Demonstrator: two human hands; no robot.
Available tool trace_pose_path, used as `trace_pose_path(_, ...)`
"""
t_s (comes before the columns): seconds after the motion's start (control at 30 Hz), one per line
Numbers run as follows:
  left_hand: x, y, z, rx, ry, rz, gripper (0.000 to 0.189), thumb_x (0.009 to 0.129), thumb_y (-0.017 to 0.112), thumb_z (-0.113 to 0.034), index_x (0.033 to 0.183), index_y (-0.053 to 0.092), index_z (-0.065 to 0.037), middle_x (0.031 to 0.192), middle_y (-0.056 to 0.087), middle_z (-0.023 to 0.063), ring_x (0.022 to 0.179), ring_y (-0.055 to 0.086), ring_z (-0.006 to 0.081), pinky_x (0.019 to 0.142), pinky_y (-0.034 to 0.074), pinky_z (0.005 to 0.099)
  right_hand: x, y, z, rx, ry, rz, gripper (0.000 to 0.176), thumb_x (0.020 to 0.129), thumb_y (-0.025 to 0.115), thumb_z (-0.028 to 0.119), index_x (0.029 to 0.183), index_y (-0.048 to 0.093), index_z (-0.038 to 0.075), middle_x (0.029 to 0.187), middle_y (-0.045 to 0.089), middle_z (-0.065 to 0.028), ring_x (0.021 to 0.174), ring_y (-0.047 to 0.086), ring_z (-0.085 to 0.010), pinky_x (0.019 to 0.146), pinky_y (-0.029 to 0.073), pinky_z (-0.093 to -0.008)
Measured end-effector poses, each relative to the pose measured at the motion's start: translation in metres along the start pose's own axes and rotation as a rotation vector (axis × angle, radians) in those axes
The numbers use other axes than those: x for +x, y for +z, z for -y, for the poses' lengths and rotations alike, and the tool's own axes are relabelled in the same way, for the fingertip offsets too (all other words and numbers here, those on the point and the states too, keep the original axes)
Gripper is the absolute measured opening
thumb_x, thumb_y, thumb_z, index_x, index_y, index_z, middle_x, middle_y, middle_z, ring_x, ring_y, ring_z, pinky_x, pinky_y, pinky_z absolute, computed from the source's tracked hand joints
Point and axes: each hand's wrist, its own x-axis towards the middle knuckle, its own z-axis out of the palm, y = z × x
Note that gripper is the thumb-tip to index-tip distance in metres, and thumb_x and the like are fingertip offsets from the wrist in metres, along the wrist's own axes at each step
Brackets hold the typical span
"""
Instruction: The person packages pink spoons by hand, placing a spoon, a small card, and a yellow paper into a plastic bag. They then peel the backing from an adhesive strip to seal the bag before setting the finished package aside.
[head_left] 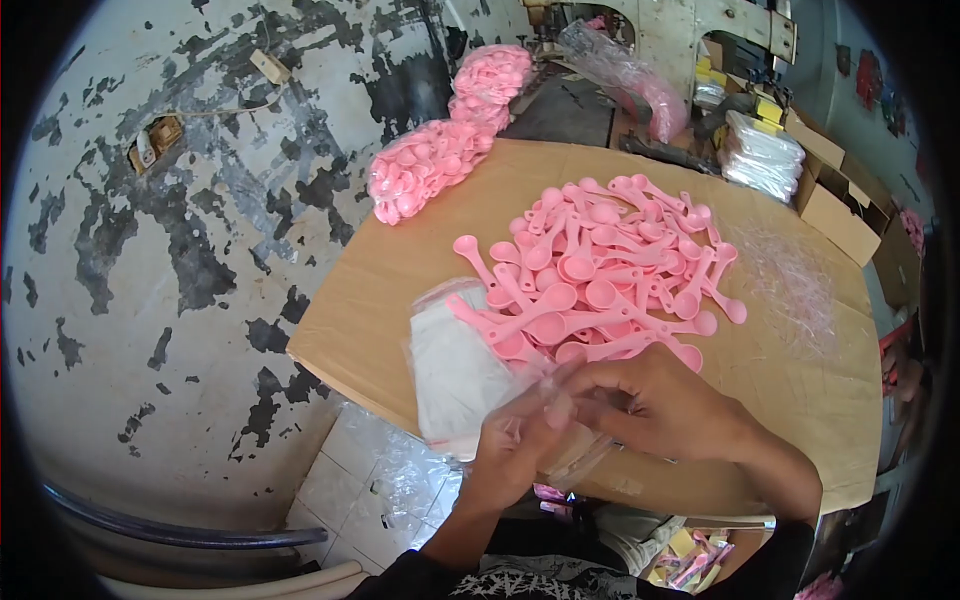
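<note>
A heap of pink plastic spoons (610, 265) lies on a brown cardboard-topped table (400, 270). Near the front edge, my left hand (515, 445) and my right hand (665, 405) meet over a small clear plastic bag (575, 450). Both hands pinch that bag, and a pink spoon (556, 400) shows between the fingers at its mouth. A stack of clear empty bags (455, 375) lies just left of my hands, touching the heap's near edge.
Packed bags of pink spoons (430, 160) sit at the table's far left corner against a peeling wall. Open cardboard boxes (835, 200) and stacked white bags (762, 155) stand at the back right. Loose clear film (795, 285) lies on the right.
</note>
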Motion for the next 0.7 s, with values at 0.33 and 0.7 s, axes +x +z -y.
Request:
trace_pose_path(0.33,0.001,-0.009,0.010,-0.094,0.159,-0.018,0.064,0.093,0.061,-0.025,0.143,0.033,0.005,0.125,0.058,0.0218,0.113,0.060,0.0314,0.098,0.049,0.0445,-0.007,-0.018,-0.003,-0.196,0.031,0.043,0.024,0.094,0.058,0.020,0.105,0.066,0.000,0.081,0.064,-0.0208,0.073,0.062,-0.0345,0.069,0.049,-0.0409)
trace_pose_path(0.7,0.000,0.009,0.015,-0.655,0.181,0.105,0.037,0.104,0.039,-0.016,0.136,0.040,0.004,0.134,0.050,0.0280,0.123,0.053,0.0367,0.105,0.044,0.0478,-0.021,-0.039,0.009,-0.397,0.122,0.143,0.037,0.092,0.060,0.035,0.111,0.066,0.004,0.085,0.066,-0.0157,0.085,0.064,-0.0326,0.076,0.049,-0.0413)
